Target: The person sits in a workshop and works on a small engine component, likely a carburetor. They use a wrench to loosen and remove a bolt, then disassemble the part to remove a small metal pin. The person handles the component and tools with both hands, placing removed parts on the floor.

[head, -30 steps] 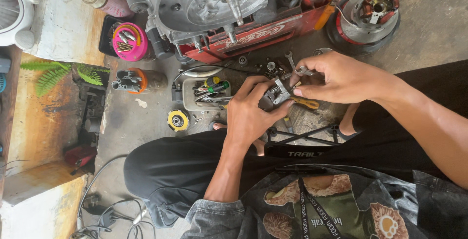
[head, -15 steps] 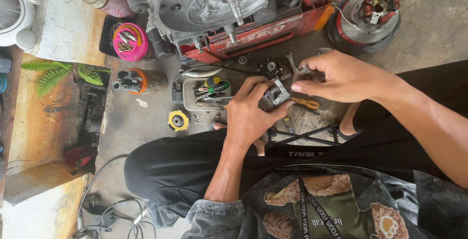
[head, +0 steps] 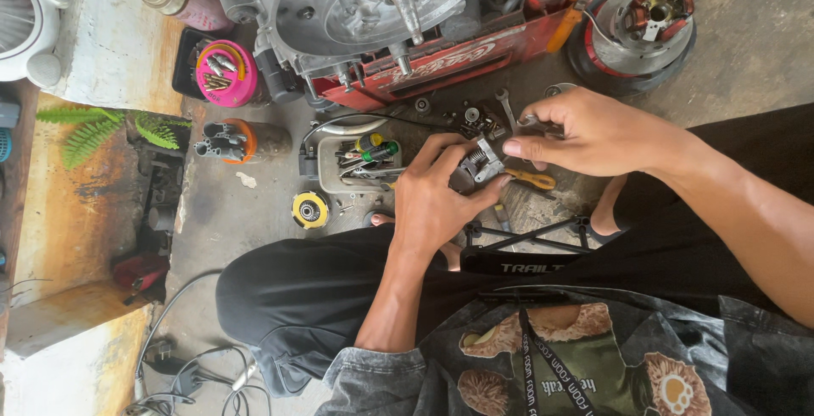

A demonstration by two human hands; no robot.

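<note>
Concrete floor point(head: 237, 204), stained and dusty, serves as the work area; the person sits on it with knees spread and parts laid out between them.

Left hand point(head: 437, 200): closed grip around a small metal assembly point(head: 476, 164) with a visible coil spring, held just above the floor in front of the lap. Right hand point(head: 593, 132): thumb and forefinger pinched on the upper end of the same assembly, or on a small piece seated there; which of the two cannot be told at this size.

Surroundings:
- Engine crankcase point(head: 365, 0), cover off and shaft exposed, resting on a red tray point(head: 475, 55) at the far side.
- Stator wheel with copper windings point(head: 644, 17), lying apart to the right of the tray.
- Grey parts tray point(head: 332, 177) holding a green-handled screwdriver point(head: 379, 151) and other tools, just left of the hands.
- Yellow-handled pliers point(head: 532, 180), lying below the right hand.
- Loose nuts and a spanner point(head: 505, 109), scattered between the tray and the hands.
- Pink cup of bits point(head: 225, 72), orange holder of sockets point(head: 229, 140), yellow disc point(head: 310, 210).

Progress, as a judgement: the engine stands opened, with the stator and fasteners removed and spread out. The small assembly is in hand and separate from the engine. Refitting of any removed part is not yet evident.
</note>
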